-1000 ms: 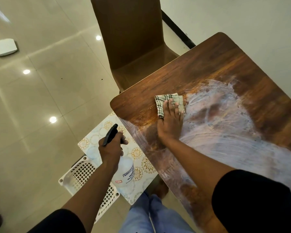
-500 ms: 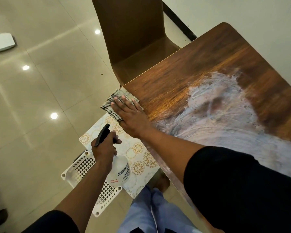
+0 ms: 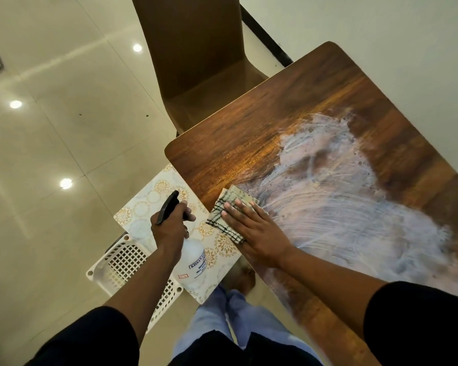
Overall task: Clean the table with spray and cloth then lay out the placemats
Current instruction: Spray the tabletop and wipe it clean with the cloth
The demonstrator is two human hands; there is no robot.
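Note:
My right hand presses flat on a folded checked cloth at the left edge of the wooden table. Part of the cloth overhangs that edge. White cleaning smears cover the table's middle and right. To the left, off the table, my left hand grips the neck of a white spray bottle with a black trigger head. Below the bottle lies a placemat with gold floral circles, resting on a white lattice basket.
A brown chair stands at the table's far left side. The glossy tiled floor stretches to the left. A white wall runs along the table's far right edge. My legs in blue trousers stand below.
My right hand has slid the cloth back along the left edge, nearer to me and onto the smeared area. My left hand with the bottle has stayed in place.

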